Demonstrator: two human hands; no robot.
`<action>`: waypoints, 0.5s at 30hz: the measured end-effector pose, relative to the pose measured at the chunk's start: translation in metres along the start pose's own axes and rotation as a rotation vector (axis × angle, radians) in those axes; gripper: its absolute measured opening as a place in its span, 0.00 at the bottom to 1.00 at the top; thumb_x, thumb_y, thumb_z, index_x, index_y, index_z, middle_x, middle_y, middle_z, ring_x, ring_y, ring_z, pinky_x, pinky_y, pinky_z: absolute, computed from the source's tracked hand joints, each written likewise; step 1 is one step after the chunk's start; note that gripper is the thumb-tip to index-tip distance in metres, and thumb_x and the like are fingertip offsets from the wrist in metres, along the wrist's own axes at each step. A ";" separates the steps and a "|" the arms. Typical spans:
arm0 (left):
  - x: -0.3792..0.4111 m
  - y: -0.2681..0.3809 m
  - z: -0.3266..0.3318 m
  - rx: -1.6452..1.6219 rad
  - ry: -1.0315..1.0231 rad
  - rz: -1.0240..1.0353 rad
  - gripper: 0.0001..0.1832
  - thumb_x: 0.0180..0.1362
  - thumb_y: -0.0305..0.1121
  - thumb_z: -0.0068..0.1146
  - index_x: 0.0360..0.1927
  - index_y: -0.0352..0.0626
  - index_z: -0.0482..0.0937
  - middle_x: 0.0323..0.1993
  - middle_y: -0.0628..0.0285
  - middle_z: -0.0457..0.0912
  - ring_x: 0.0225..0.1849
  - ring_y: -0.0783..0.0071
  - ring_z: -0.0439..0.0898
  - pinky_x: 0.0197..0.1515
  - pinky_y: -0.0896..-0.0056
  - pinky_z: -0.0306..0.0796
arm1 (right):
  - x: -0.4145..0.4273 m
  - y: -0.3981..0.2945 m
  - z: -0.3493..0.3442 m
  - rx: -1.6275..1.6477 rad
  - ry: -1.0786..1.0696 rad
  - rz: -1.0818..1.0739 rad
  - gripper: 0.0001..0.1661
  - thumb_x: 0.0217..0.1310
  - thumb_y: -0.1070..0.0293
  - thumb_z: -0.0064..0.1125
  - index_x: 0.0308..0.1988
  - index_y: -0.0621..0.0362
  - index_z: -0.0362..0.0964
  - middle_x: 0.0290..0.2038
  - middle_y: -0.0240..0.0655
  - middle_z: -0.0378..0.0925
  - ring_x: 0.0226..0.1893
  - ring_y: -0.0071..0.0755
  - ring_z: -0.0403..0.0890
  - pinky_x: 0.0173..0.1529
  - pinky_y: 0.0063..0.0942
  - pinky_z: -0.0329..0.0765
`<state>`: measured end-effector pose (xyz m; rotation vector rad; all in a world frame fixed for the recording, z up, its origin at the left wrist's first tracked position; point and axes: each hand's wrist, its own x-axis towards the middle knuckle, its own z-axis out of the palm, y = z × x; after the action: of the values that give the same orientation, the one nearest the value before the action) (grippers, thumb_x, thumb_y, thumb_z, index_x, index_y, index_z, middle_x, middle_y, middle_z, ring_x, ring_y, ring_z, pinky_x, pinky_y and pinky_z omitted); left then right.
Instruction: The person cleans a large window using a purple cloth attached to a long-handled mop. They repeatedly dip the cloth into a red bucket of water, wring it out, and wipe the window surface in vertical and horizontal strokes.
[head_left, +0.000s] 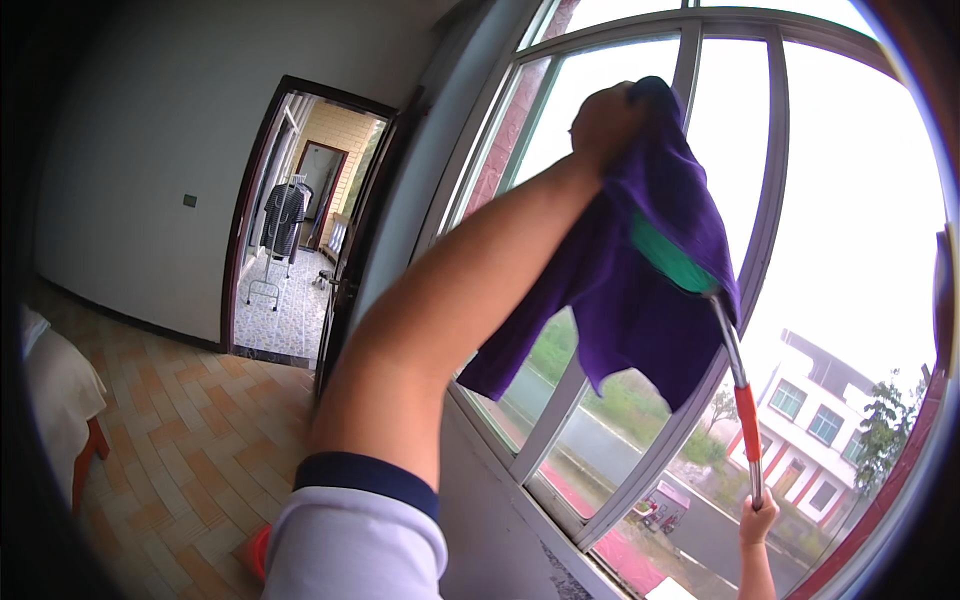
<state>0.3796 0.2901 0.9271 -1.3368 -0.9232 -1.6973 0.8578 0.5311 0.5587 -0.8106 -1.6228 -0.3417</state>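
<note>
My left hand (607, 120) is raised against the window and grips the upper edge of a purple cloth (667, 330). The cloth hangs in folds from it, draped over a green tool head (671, 259) that shows partly beneath. A metal pole (729, 337) with an orange sleeve (748, 420) runs down from this head. At the lower right, my right hand (759, 514) is closed around the lower part of the pole. Behind both hands stands a tall window with a pale metal frame (772, 172). The cloth hides what the tool head's far side looks like.
A dark-framed doorway (232, 262) at the left opens onto a tiled passage with a clothes rack (262, 292). A cloth-covered piece of furniture (64, 375) stands at the left edge. Something red (261, 551) sits on the tiled floor (172, 442) beside my sleeve.
</note>
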 end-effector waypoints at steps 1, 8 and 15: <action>0.002 -0.009 -0.019 0.037 -0.029 -0.021 0.27 0.54 0.55 0.44 0.41 0.39 0.78 0.37 0.45 0.80 0.42 0.48 0.78 0.46 0.54 0.70 | 0.003 -0.022 -0.003 -0.037 -0.023 0.012 0.15 0.40 0.77 0.53 0.18 0.60 0.51 0.13 0.44 0.53 0.14 0.44 0.55 0.21 0.37 0.55; 0.038 -0.034 -0.120 0.296 -0.072 -0.103 0.35 0.51 0.62 0.45 0.47 0.38 0.77 0.44 0.47 0.79 0.50 0.53 0.76 0.53 0.61 0.69 | 0.023 -0.138 0.006 -0.040 -0.074 0.036 0.14 0.39 0.75 0.53 0.16 0.61 0.53 0.13 0.47 0.55 0.15 0.51 0.60 0.22 0.40 0.59; 0.047 -0.027 -0.154 0.357 0.039 -0.144 0.35 0.49 0.64 0.48 0.45 0.41 0.79 0.40 0.46 0.80 0.47 0.55 0.78 0.50 0.61 0.72 | 0.038 -0.218 -0.013 0.173 -0.245 0.114 0.16 0.37 0.74 0.58 0.15 0.61 0.56 0.12 0.35 0.53 0.15 0.26 0.54 0.21 0.31 0.57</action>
<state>0.2839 0.1587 0.9422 -1.0174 -1.2569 -1.5655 0.7206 0.3805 0.6450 -0.8325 -1.7966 -0.0196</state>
